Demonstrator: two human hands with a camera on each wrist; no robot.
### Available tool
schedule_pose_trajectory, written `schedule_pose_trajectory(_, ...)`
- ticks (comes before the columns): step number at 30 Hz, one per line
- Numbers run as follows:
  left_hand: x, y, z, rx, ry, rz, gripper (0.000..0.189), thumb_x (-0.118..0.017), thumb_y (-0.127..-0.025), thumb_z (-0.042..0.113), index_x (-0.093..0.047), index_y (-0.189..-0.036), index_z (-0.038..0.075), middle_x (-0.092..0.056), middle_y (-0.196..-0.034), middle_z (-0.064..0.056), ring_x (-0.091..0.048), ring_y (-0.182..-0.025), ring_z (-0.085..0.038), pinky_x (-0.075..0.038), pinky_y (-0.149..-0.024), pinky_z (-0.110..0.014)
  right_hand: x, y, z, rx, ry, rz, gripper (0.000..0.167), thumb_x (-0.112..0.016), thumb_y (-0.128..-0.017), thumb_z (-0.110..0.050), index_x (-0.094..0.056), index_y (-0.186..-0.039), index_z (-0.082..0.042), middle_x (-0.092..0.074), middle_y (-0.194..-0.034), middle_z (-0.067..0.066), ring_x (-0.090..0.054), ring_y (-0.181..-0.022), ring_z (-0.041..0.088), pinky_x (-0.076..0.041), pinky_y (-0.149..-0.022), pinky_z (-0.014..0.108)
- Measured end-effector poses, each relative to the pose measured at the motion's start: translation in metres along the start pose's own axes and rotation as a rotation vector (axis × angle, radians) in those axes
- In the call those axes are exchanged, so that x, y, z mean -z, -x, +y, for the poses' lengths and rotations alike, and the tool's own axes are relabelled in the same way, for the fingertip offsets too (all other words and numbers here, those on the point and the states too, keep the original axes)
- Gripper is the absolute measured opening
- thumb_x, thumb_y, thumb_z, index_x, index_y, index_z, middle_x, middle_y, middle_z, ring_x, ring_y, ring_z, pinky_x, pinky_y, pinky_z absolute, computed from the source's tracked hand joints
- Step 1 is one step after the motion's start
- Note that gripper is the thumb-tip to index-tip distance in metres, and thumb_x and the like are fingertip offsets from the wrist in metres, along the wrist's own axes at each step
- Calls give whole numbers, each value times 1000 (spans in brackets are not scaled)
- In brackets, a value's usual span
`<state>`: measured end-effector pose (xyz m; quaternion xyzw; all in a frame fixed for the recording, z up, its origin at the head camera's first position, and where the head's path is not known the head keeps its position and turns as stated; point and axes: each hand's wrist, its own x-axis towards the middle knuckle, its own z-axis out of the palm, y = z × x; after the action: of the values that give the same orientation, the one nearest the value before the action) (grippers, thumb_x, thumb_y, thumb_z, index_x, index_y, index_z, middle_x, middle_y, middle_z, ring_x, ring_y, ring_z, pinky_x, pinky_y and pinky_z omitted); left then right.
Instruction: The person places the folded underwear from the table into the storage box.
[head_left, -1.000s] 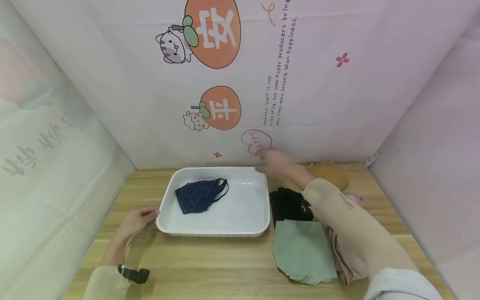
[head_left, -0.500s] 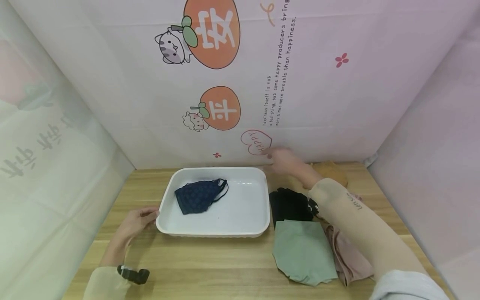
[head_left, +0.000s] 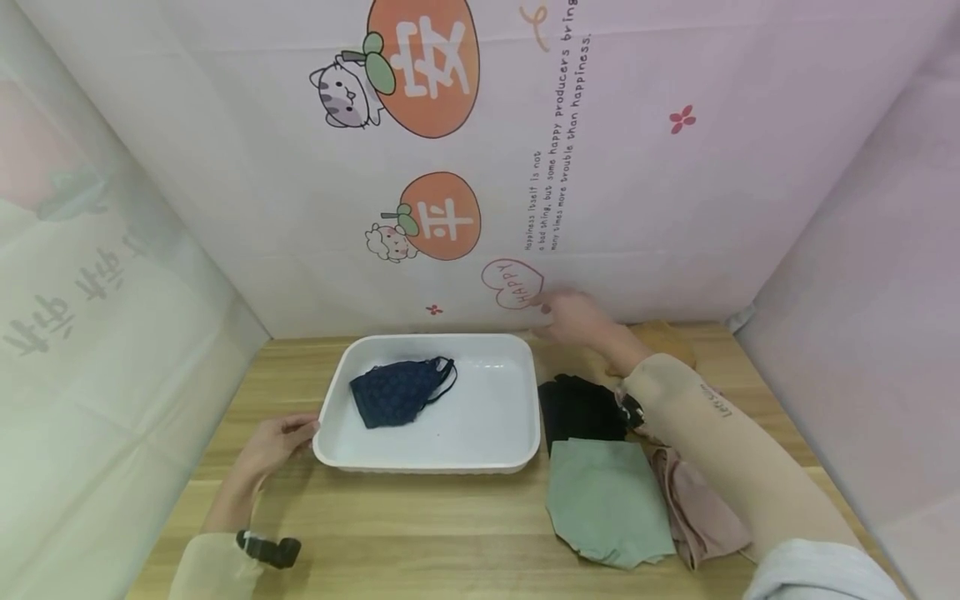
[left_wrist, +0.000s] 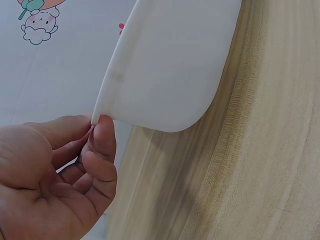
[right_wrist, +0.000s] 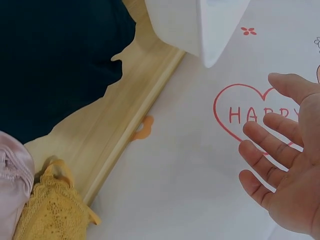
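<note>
A white plastic tray (head_left: 487, 433) stands on the wooden table, its far side close to the back wall. Inside it, to the left, lies a crumpled navy garment (head_left: 393, 396) with thin straps. My left hand (head_left: 272, 443) pinches the tray's rim at the left side; the left wrist view shows thumb and forefinger on the corner of the tray wall (left_wrist: 170, 65). Beyond the tray's far right corner, my right hand (head_left: 581, 318) hovers before the printed wall. Its fingers are spread and hold nothing in the right wrist view, apart from the tray.
Right of the tray lie a black cloth piece (head_left: 581, 408), a folded sage-green one (head_left: 611, 500) and a dusty-pink one (head_left: 697, 508). A mustard lace garment (right_wrist: 52, 210) with straps is at the back right, partly behind my right arm. Fabric walls enclose the table.
My right hand has drawn away from the tray's far right corner, toward the right. The left hand, tray and navy garment have stayed in place.
</note>
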<state>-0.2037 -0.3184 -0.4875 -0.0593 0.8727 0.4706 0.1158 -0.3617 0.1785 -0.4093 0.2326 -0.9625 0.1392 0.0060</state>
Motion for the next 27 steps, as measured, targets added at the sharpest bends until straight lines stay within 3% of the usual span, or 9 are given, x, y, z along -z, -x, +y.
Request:
schedule_pose_trajectory(15, 0, -1, -6, -9, -4, 5, 48, -58, -102, 29, -57, -136, -6, -72, -111, -12, -64, -86, -14, -57, -74, -31, 14, 10, 8, -81, 36, -15, 56, -71, -89, -39, -58, -136, -11, -67, -126, 13, -63, -116, 30, -50, -101, 50)
schedule_pose_trajectory(27, 1, -1, -5, -5, -18, 3, 49, -58, -102, 30, -57, -136, -5, -72, -111, -12, -63, -85, -13, -56, -73, -29, 18, 19, 25, -95, 49, -7, 59, -70, -90, -43, -57, -137, -10, -67, -126, 14, -63, -116, 32, -50, -100, 51)
